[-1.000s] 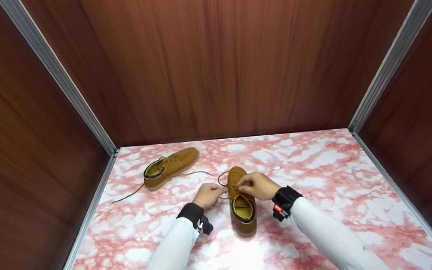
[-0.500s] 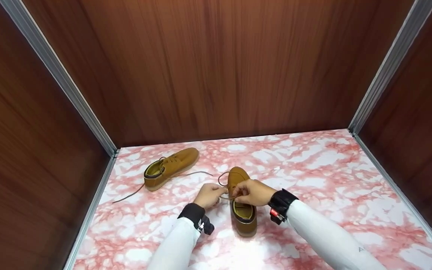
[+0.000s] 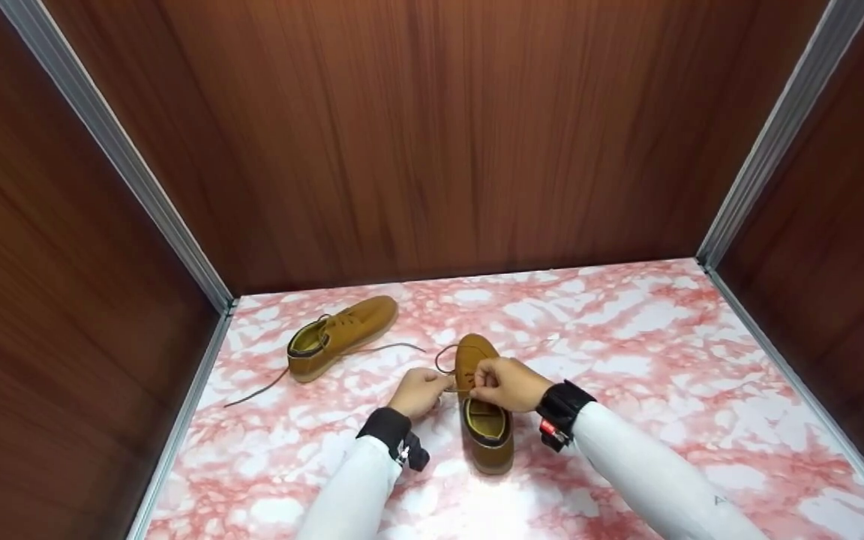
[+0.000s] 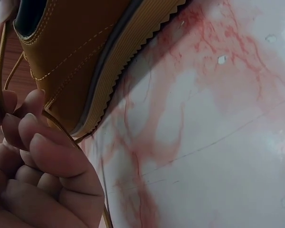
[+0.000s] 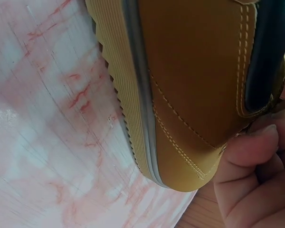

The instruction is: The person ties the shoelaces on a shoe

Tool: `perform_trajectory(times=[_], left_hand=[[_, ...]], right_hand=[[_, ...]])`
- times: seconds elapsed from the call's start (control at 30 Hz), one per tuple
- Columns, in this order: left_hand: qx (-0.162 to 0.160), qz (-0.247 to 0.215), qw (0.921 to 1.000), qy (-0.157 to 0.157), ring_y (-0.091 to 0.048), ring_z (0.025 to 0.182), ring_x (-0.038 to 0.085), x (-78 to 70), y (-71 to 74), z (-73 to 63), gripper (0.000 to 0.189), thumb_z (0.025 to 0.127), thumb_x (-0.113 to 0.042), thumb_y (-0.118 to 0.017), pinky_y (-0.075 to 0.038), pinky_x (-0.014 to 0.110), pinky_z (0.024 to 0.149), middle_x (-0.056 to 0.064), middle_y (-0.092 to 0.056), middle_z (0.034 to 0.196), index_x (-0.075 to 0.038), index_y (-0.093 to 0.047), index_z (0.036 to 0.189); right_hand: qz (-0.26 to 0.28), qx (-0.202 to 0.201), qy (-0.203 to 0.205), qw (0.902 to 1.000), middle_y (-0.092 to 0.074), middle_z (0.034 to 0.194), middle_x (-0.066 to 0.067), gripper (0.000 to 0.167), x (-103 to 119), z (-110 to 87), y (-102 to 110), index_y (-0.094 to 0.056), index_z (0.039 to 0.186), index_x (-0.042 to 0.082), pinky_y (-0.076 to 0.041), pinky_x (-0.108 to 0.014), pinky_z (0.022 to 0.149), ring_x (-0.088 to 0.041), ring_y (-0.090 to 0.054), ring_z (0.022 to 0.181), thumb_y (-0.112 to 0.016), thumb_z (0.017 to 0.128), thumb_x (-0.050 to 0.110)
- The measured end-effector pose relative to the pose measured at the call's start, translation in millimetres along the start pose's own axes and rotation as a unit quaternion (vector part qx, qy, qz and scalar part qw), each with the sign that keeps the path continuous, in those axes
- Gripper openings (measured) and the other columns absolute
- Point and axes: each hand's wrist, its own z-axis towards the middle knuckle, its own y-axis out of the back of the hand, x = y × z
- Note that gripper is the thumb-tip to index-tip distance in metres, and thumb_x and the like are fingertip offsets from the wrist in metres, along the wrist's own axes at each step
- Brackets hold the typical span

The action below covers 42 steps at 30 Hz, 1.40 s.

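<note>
A tan lace-up shoe (image 3: pixel 490 456) stands on the tabletop, its toe pointing away from me. Left of its eyelets, my left hand (image 3: pixel 417 392) pinches the brown shoelace (image 4: pixel 0 66) between thumb and fingers. Above the front of the shoe opening, my right hand (image 3: pixel 511 384) pinches the lace too, and a short stretch spans the gap between both hands. A loose loop of lace curves out on the left near the toe. In the right wrist view the curled fingers (image 5: pixel 251 149) sit right at the collar, and the pinched lace is mostly hidden.
The matching tan shoe (image 3: pixel 361 322) lies angled at the back left, its lace ends (image 3: pixel 258 394) trailing on the table. Brown wood-grain panels (image 3: pixel 432 150) rise at the back and both sides. The tabletop (image 3: pixel 627 465) has a pink-and-white marbled surface.
My right hand has come back from the eyelets toward the shoe opening and now holds lace there. The left hand has barely moved; both shoes stay in place.
</note>
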Motion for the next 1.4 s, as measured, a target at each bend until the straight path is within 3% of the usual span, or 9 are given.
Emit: perform_trajectory(times=[0.13, 0.37, 0.57, 0.73, 0.9, 1.07, 1.23, 1.4], left_hand=[[-0.001, -0.011, 0.9999, 0.004, -0.041, 0.046, 0.005, 0.5, 1.8, -0.3, 0.039, 0.103, -0.03, -0.061, -0.033, 0.02, 0.045, -0.009, -0.044, 0.052, 0.005, -0.076, 0.098], [-0.006, -0.057, 0.998, 0.028, -0.042, 0.048, 0.007, 4.4, 9.0, -0.3, 0.047, 0.106, -0.033, -0.055, -0.034, 0.021, 0.044, -0.007, -0.049, 0.057, 0.01, -0.074, 0.1], [-0.051, 0.003, 0.9987, 0.011, -0.044, 0.046, 0.007, 4.6, 18.1, 5.6, 0.036, 0.101, -0.025, -0.059, -0.034, 0.021, 0.043, -0.007, -0.047, 0.054, 0.007, -0.076, 0.099], [-0.109, 0.049, 0.9925, -0.025, -0.054, 0.065, 0.01, 0.9, 21.5, 10.3, 0.024, 0.094, -0.018, -0.066, -0.045, 0.023, 0.063, -0.004, -0.058, 0.069, 0.004, -0.075, 0.096], [-0.128, 0.077, 0.9882, -0.034, -0.061, 0.082, 0.018, -5.2, 19.3, 13.0, 0.027, 0.092, -0.014, -0.071, -0.051, 0.03, 0.075, 0.008, -0.067, 0.089, 0.0, -0.072, 0.116], [-0.141, 0.13, 0.9799, -0.054, -0.067, 0.093, 0.028, -11.3, 11.4, 16.3, 0.039, 0.09, -0.011, -0.076, -0.055, 0.038, 0.082, 0.017, -0.071, 0.1, -0.001, -0.07, 0.127], [-0.164, 0.175, 0.9656, -0.1, -0.067, 0.098, 0.034, -15.3, 3.2, 19.4, 0.03, 0.089, -0.009, -0.078, -0.055, 0.046, 0.088, 0.021, -0.073, 0.101, 0.0, -0.075, 0.118], [-0.169, 0.191, 0.9605, -0.111, -0.066, 0.097, 0.033, -16.7, -1.4, 21.2, 0.009, 0.09, -0.009, -0.077, -0.054, 0.047, 0.09, 0.017, -0.072, 0.096, -0.003, -0.078, 0.096]], right_hand=[[0.007, -0.017, -0.008, 0.9998, -0.06, 0.074, 0.006, 0.016, 0.2, 0.4, -1.3, -0.064, 0.085, 0.012, -0.044, -0.019, 0.062, -0.004, -0.053, 0.066, -0.075, 0.096, 0.019], [0.013, -0.064, -0.018, 0.9977, -0.063, 0.078, 0.003, 0.013, -1.2, 1.6, -2.4, -0.064, 0.086, 0.011, -0.045, -0.02, 0.063, -0.006, -0.054, 0.069, -0.071, 0.097, 0.015], [0.009, -0.106, -0.044, 0.9933, -0.061, 0.078, 0.003, 0.015, -1.2, 1.5, -1.9, -0.061, 0.083, 0.013, -0.044, -0.022, 0.064, -0.008, -0.053, 0.07, -0.072, 0.094, 0.014], [0.028, -0.125, -0.05, 0.9905, -0.065, 0.081, 0.0, 0.006, -1.6, 2.1, -2.4, -0.065, 0.089, 0.01, -0.047, -0.021, 0.067, -0.008, -0.056, 0.073, -0.07, 0.091, 0.007], [0.033, -0.124, -0.048, 0.9905, -0.072, 0.086, -0.004, 0.011, -1.8, 3.7, -3.9, -0.073, 0.1, 0.005, -0.05, -0.021, 0.072, -0.008, -0.059, 0.077, -0.068, 0.09, 0.004], [0.025, -0.117, -0.051, 0.9915, -0.075, 0.087, -0.005, 0.013, -3.2, 3.5, -4.0, -0.078, 0.098, 0.004, -0.052, -0.021, 0.07, -0.008, -0.061, 0.076, -0.068, 0.09, 0.004], [0.021, -0.115, -0.064, 0.9912, -0.077, 0.087, -0.005, 0.018, -4.1, 2.7, -4.2, -0.079, 0.099, 0.003, -0.052, -0.021, 0.071, -0.008, -0.062, 0.077, -0.066, 0.088, 0.004], [0.014, -0.114, -0.081, 0.9901, -0.075, 0.083, -0.004, 0.017, -4.9, 2.5, -4.9, -0.079, 0.096, 0.003, -0.052, -0.023, 0.069, -0.008, -0.061, 0.074, -0.065, 0.087, 0.003]])
